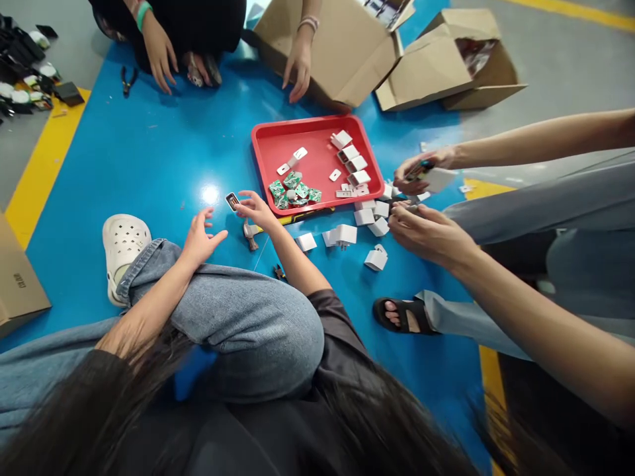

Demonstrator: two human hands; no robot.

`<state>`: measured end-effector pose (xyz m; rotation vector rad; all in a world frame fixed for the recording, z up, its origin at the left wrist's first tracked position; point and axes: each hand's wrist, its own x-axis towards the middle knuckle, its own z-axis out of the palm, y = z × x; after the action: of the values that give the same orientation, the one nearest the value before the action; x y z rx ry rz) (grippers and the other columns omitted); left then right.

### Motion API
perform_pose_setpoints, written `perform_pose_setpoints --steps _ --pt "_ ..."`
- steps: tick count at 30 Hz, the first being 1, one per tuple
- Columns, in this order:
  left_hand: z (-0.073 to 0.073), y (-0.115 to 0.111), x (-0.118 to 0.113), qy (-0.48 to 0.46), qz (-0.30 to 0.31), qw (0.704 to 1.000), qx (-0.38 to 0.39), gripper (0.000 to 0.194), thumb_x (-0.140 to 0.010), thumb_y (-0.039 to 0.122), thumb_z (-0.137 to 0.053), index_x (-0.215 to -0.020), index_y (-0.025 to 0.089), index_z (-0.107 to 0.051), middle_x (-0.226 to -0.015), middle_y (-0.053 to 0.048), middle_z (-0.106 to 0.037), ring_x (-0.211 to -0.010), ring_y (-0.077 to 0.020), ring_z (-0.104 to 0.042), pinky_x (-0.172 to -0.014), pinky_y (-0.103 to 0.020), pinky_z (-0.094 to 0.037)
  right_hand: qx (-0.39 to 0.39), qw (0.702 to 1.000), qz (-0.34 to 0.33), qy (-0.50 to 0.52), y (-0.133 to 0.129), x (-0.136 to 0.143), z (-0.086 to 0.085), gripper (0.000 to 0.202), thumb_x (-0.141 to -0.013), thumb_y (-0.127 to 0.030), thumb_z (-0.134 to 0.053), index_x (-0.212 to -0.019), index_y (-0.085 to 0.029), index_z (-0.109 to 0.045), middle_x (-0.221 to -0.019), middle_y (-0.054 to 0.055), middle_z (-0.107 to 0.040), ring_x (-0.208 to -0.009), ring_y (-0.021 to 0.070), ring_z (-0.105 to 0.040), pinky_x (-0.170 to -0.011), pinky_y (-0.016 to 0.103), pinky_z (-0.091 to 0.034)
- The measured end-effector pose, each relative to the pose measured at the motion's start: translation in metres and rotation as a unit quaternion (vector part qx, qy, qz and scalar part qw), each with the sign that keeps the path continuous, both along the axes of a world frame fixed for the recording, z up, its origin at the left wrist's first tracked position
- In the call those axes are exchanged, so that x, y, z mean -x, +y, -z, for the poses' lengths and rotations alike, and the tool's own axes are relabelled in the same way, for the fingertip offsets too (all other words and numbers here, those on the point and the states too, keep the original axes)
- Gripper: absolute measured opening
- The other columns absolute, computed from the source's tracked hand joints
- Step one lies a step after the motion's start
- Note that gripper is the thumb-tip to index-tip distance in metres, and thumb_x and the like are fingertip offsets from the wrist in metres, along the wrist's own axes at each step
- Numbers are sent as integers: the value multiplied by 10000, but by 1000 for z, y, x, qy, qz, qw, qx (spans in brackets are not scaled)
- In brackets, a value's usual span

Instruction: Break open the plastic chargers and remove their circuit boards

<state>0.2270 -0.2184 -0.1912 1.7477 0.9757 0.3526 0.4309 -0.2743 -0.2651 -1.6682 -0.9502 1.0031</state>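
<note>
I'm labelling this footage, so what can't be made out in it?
All in the head view:
Small piece: one end covered by the fingers of the right hand; its details are too small.
Hammer: part of its handle lies behind the right forearm.
Left carton: cut off by the picture's edge.
Dark item: partly hidden by a co-worker's fingers.

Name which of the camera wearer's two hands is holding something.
The right hand, nearer the red tray: it grips a small white-edged piece, while the left hand is open and holds nothing.
</note>
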Motion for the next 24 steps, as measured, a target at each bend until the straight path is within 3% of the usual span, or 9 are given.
perform_pose_setpoints --steps 2,4,7,9,11,15,17,20,24 --pt "-4 2 -1 -8 42 994 -99 818 -676 347 -790 -1407 218 -444 -1492 -153 -413 -1306 -317 -466 -1007 -432 -469 -57 992 -8 115 -19 21 -13 542 -813 -562 -650 -1208 -230 -487 -999 40 -681 -826 168 -660 -815 331 -551" --pt "-9 1 -2 -14 112 983 -143 777 -696 360 -787 -1388 225 -462 -1492 -132 -439 -1355 -313 -430 -1099 -439 -394 -93 982 -31 163 -38 41 -28 537 -770 -624 -679 -1122 -251 -517 -966 17 -692 -830 165 -660 -807 319 -554" --pt "-20 -5 0 6 172 976 -134 606 -772 381 -715 -1316 211 -510 -1338 -112 -587 -1208 -284 -569 -1055 -414 -432 -100 983 -48 144 -72 58 -41 523 -806 -660 -620 -1127 -251 -562 -1046 38 -700 -935 188 -670 -834 329 -558" --pt "-28 -8 8 8 161 979 -126 578 -785 394 -695 -1297 215 -496 -1287 -97 -623 -1113 -260 -623 -994 -393 -474 -65 996 14 63 -105 61 -37 505 -864 -640 -552 -1172 -242 -586 -1160 68 -680 -1033 209 -661 -899 358 -548" --pt "-36 -8 20 -10 135 983 -123 580 -780 392 -700 -1284 227 -465 -1294 -82 -624 -1080 -237 -637 -962 -372 -495 25 990 114 -76 -145 62 -22 495 -875 -581 -574 -1215 -222 -595 -1241 109 -646 -1116 248 -633 -958 405 -529" --pt "-51 -7 51 -20 111 986 -124 542 -771 394 -723 -1219 250 -455 -1299 -55 -617 -1006 -199 -649 -910 -345 -519 206 897 189 -341 -215 72 30 512 -845 -513 -632 -1233 -181 -625 -1264 208 -607 -1173 359 -585 -881 491 -543" --pt "-58 -9 63 -19 102 986 -130 526 -767 384 -730 -1196 251 -456 -1298 -53 -615 -992 -190 -650 -927 -350 -516 186 855 221 -432 -231 79 56 507 -932 -573 -428 -1113 -176 -687 -1133 213 -649 -1067 327 -642 -743 430 -542" --pt "-69 -13 76 -45 93 986 -129 525 -760 367 -735 -1180 244 -445 -1317 -67 -601 -1036 -197 -646 -951 -361 -519 98 792 299 -522 -232 89 82 760 -959 -620 -117 -885 -171 -725 -860 187 -662 -838 226 -685 -603 330 -454" --pt "-81 -20 87 -78 80 985 -135 539 -746 354 -753 -1177 250 -447 -1327 -77 -592 -1143 -228 -618 -1001 -391 -505 79 761 387 -515 -228 104 89 718 -972 -593 -123 -926 -222 -736 -934 207 -676 -871 241 -684 -624 390 -456"
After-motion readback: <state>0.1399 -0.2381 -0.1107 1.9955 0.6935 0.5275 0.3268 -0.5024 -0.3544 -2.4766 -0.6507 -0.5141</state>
